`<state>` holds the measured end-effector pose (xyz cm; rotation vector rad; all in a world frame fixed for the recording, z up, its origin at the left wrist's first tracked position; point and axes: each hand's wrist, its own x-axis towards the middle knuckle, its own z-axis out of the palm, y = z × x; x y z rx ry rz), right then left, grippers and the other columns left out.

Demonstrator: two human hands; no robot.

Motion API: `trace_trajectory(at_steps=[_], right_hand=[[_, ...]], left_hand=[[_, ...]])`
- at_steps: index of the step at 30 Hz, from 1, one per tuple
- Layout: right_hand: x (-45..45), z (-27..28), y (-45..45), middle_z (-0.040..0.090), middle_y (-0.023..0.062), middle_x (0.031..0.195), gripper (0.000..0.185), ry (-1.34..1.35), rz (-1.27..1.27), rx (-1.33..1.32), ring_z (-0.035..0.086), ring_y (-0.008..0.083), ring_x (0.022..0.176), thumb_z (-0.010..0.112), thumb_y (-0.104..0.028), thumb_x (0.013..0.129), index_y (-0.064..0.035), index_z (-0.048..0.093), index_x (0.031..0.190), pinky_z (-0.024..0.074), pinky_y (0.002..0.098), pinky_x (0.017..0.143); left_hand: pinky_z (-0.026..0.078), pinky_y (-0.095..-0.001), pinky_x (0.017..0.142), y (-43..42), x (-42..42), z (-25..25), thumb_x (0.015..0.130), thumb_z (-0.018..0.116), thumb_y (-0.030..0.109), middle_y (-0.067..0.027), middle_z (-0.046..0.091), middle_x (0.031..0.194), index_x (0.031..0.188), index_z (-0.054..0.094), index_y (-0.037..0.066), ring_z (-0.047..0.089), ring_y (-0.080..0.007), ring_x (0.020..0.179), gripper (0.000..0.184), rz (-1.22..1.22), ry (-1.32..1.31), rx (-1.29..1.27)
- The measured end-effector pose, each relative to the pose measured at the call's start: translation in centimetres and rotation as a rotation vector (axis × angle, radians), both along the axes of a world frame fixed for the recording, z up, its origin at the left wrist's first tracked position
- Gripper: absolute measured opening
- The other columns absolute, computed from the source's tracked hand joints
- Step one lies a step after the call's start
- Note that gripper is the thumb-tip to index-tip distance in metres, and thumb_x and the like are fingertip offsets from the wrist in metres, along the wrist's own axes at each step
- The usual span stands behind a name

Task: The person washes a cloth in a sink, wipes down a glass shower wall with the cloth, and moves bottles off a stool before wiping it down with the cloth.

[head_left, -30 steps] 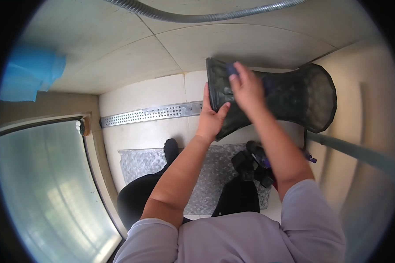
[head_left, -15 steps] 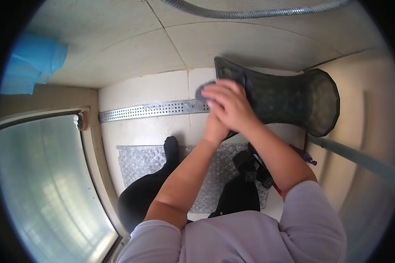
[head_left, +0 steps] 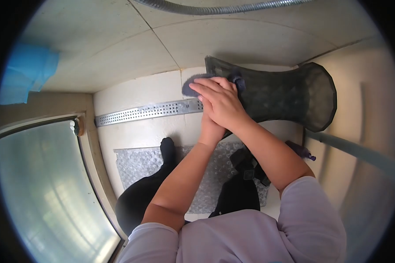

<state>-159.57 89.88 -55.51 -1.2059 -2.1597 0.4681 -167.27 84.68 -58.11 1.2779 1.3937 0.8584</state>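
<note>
A dark grey cloth (head_left: pixel 189 87) is bunched at my two hands, with one end sticking out on the left and another bit on the right. My right hand (head_left: pixel 221 100) lies over the top, its fingers pressed on the cloth. Beneath it, my left hand (head_left: pixel 212 128) comes up from below and grips the cloth too; its fingers are mostly covered. Just behind and to the right, a dark translucent stool-like piece with a narrow waist and faceted flared ends (head_left: pixel 278 94) lies on its side on the floor, partly hidden by my hands.
A perforated metal drain strip (head_left: pixel 145 110) crosses the tiled floor. A pebble-patterned mat (head_left: pixel 138 164) lies by my feet, with a dark boxy object (head_left: pixel 245 162) near my right leg. Blue plastic (head_left: pixel 33 70) hangs at left above a frosted pane (head_left: pixel 52 184). A metal hose (head_left: pixel 224 8) hangs above.
My hands have shifted slightly left together, and more of the cloth shows on the left side. The whole view has moved a little; the dark translucent piece stays lying on its side.
</note>
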Motion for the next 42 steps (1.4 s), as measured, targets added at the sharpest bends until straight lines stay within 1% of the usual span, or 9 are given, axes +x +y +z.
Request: trace_trajectory(at_steps=[4, 11, 14, 17, 20, 23, 29, 32, 42], right_hand=[[3.6, -1.9, 5.3, 0.058, 0.0018, 0.118, 0.029, -0.046, -0.173, -0.028, 0.049, 0.0247, 0.109, 0.05, -0.025, 0.088, -0.0144, 0.06, 0.113, 0.0407, 0.0446, 0.088], [26.7, 0.8, 5.6, 0.057, 0.0011, 0.114, 0.027, -1.042, -0.538, -0.108, 0.049, 0.0214, 0.108, 0.048, -0.032, 0.089, -0.014, 0.062, 0.103, 0.0426, 0.046, 0.082], [30.2, 0.3, 3.8, 0.053, 0.0008, 0.122, 0.029, -0.923, -0.812, 0.221, 0.047, 0.0223, 0.112, 0.047, -0.032, 0.09, -0.015, 0.06, 0.109, 0.0421, 0.0466, 0.086], [23.2, -2.4, 2.5, 0.056, 0.001, 0.113, 0.024, -0.448, -0.916, -0.007, 0.046, 0.0259, 0.109, 0.049, -0.027, 0.088, -0.0154, 0.06, 0.106, 0.0372, 0.0502, 0.086], [12.4, -2.5, -1.1, 0.06, 0.0067, 0.096, 0.018, -0.058, -0.591, -0.008, 0.051, 0.0303, 0.088, 0.055, -0.017, 0.082, -0.0121, 0.062, 0.098, 0.0387, 0.0432, 0.077], [5.8, -3.0, -6.4, 0.053, 0.0032, 0.11, 0.021, 0.16, -0.304, 0.084, 0.049, 0.0273, 0.095, 0.059, -0.018, 0.079, -0.0136, 0.061, 0.099, 0.0391, 0.0398, 0.076], [24.7, 1.7, -1.6, 0.062, 0.0055, 0.09, 0.013, -0.758, -0.719, -0.047, 0.061, 0.0257, 0.083, 0.056, -0.018, 0.079, -0.0175, 0.064, 0.089, 0.0456, 0.0445, 0.067], [32.2, 0.8, -1.8, 0.054, -0.002, 0.118, 0.03, -0.748, -0.934, 0.166, 0.045, 0.0209, 0.115, 0.057, -0.025, 0.083, -0.017, 0.059, 0.112, 0.0339, 0.0452, 0.091], [30.2, -1.1, -3.9, 0.044, -0.0014, 0.134, 0.048, -0.666, -1.2, 0.106, 0.04, 0.0212, 0.12, 0.056, -0.018, 0.081, -0.0191, 0.048, 0.128, 0.0334, 0.0469, 0.091]], left_hand=[[0.039, -0.0281, 0.095, 0.0, 0.8, -1.3, 0.087, 0.059, 0.006, -0.0137, 0.045, 0.132, 0.146, 0.01, 0.009, 0.046, -0.0199, 0.115, 0.076, 0.216, -0.228, 0.067], [0.037, -0.0263, 0.094, -0.6, 1.0, 0.3, 0.09, 0.058, 0.013, -0.0157, 0.048, 0.128, 0.145, 0.011, 0.01, 0.05, -0.0194, 0.111, 0.073, 0.234, -0.263, -0.007], [0.037, -0.0263, 0.095, -0.6, 1.0, 0.5, 0.09, 0.059, 0.014, -0.0153, 0.048, 0.128, 0.145, 0.011, 0.01, 0.049, -0.0194, 0.112, 0.073, 0.243, -0.225, -0.034], [0.036, -0.0263, 0.095, -0.3, 0.9, 0.4, 0.09, 0.058, 0.013, -0.0141, 0.048, 0.128, 0.145, 0.012, 0.01, 0.048, -0.0191, 0.112, 0.073, 0.255, -0.23, -0.045], [0.037, -0.0263, 0.094, -0.2, 1.5, 1.1, 0.09, 0.057, 0.011, -0.0121, 0.049, 0.126, 0.145, 0.012, 0.011, 0.049, -0.018, 0.11, 0.071, 0.262, -0.256, -0.039], [0.038, -0.0253, 0.092, 0.0, 0.9, 0.4, 0.09, 0.057, 0.01, -0.0105, 0.05, 0.125, 0.146, 0.012, 0.012, 0.049, -0.0174, 0.108, 0.071, 0.26, -0.353, -0.098], [0.038, -0.0274, 0.094, 0.3, 1.2, 1.6, 0.09, 0.058, 0.011, -0.0113, 0.048, 0.126, 0.146, 0.011, 0.012, 0.049, -0.0191, 0.11, 0.073, 0.252, -0.317, -0.081], [0.035, -0.0289, 0.097, 0.1, 1.0, 1.1, 0.09, 0.059, 0.013, -0.0122, 0.042, 0.132, 0.146, 0.011, 0.013, 0.045, -0.0208, 0.115, 0.074, 0.252, -0.311, -0.08], [0.032, -0.0304, 0.101, -0.1, 0.8, 0.8, 0.09, 0.059, 0.015, -0.0121, 0.034, 0.14, 0.146, 0.01, 0.013, 0.039, -0.0214, 0.122, 0.074, 0.205, -0.291, -0.047]])
